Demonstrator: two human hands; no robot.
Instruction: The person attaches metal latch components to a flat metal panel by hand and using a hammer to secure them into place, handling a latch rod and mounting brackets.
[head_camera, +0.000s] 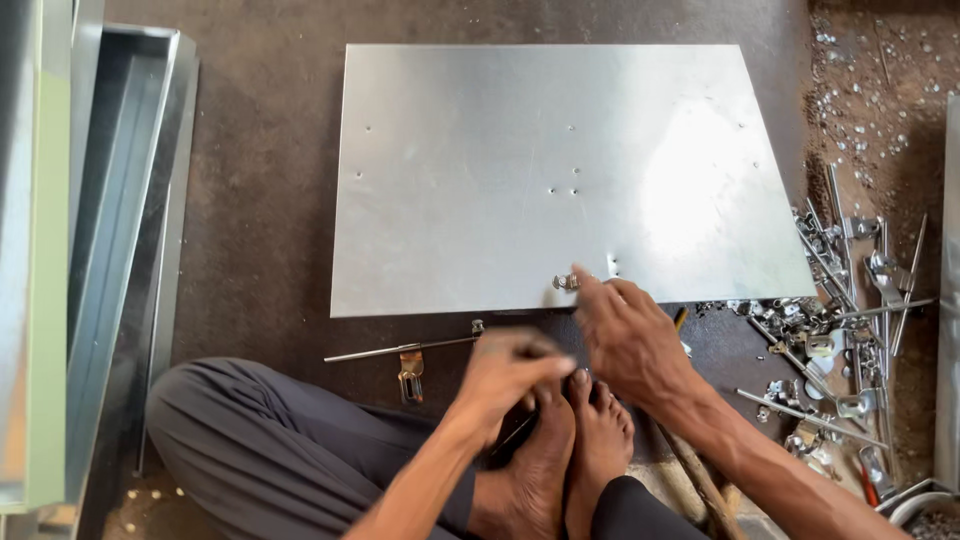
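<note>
Small metal fitting (566, 282) seemingly at right hand (632, 345) fingertips

Left edge: long folded grey sheet-metal channels (120, 230), stacked lengthwise.
Right side: heap of shiny metal rods and brackets (840, 340).
Top right: scattered small silver washers (870, 110).
Underneath: dark brown floor (260, 200).

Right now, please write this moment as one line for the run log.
right hand: fingertips on small metal fitting at near edge of metal sheet | left hand: blurred, grip unclear, beside long metal rod | loose hardware pile to the right
</note>
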